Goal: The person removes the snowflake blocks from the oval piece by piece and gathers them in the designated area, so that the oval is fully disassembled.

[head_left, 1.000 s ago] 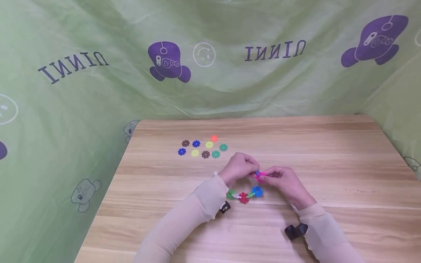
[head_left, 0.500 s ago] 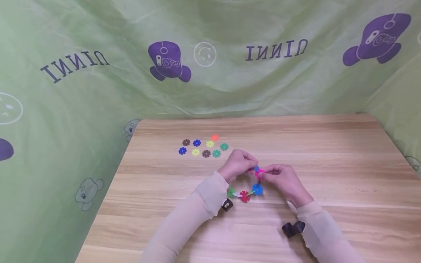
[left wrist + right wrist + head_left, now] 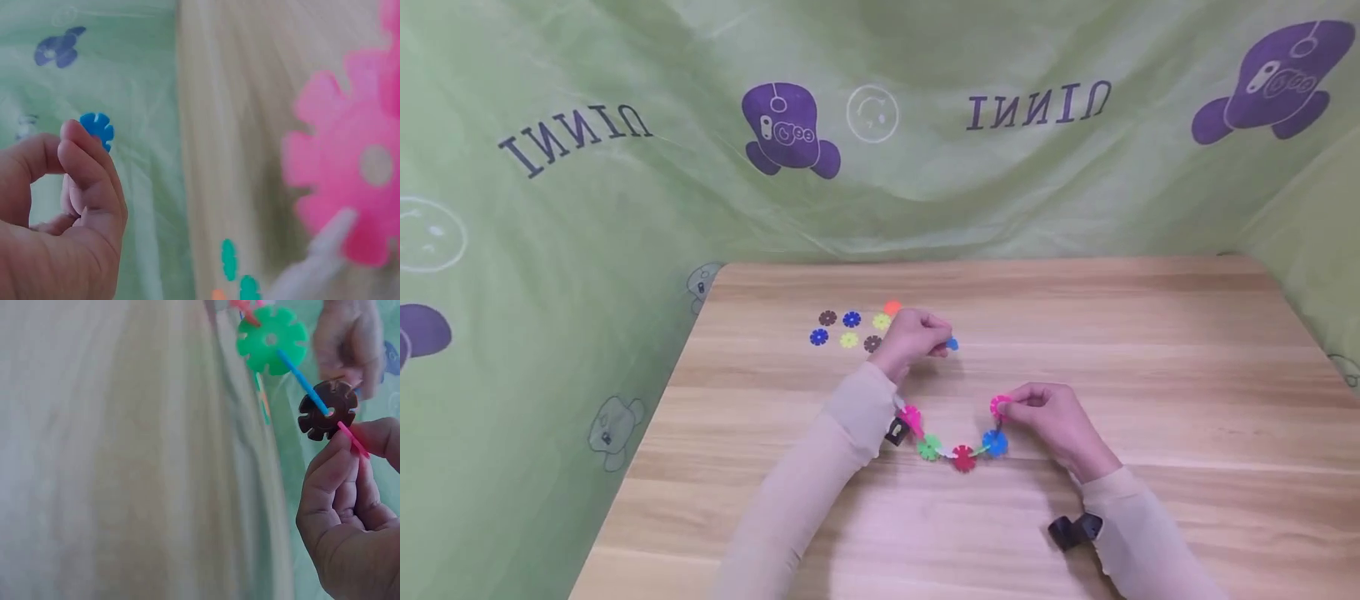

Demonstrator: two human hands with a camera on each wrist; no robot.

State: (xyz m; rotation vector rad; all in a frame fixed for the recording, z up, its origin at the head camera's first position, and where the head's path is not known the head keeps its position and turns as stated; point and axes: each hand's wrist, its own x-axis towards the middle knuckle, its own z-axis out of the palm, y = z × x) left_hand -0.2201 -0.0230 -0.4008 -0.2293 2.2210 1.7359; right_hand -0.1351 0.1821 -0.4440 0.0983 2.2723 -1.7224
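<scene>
My left hand [image 3: 913, 340] pinches a small blue notched disc [image 3: 100, 128] between thumb and fingertips, raised near the loose discs at the back. Apart from it, my right hand [image 3: 1056, 421] pinches a pink notched disc [image 3: 1000, 406] at the right end of a linked chain. That chain curves in a U through a blue disc [image 3: 996, 442], a red disc [image 3: 964, 458] and a green disc [image 3: 928, 447], up to pink [image 3: 912, 419] beside my left wrist. In the right wrist view, a brown disc [image 3: 340, 406] joins the held pink one.
Loose notched discs lie at the table's back left, among them blue [image 3: 819, 337], yellow [image 3: 848, 340], brown [image 3: 827, 318] and orange [image 3: 892, 307]. My left hand hides part of this group; green discs [image 3: 229, 259] show in the left wrist view. A green curtain [image 3: 925, 208] hangs behind the table [image 3: 1150, 350].
My hands were together at the pink disc; my left hand has moved away toward the back left with the blue disc. My right hand still holds the pink disc, and the chain's left end shows.
</scene>
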